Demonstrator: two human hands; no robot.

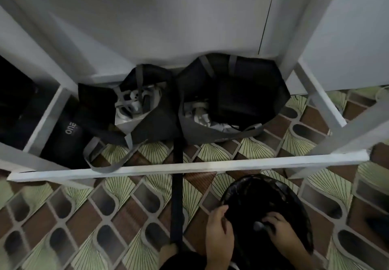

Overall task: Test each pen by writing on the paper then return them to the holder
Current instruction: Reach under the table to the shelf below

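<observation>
On the patterned tile floor point(117, 213), we see both hands at the black plastic-lined bin point(265, 204), left hand point(220, 230) pinching its rim, right hand point(283, 230) curled on a small grey object point(259, 226); no pens, paper or holder visible.

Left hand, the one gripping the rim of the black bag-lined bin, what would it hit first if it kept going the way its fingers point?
Probably the white table crossbar beyond the left hand, after patterned floor tile; depth is unclear.
</observation>
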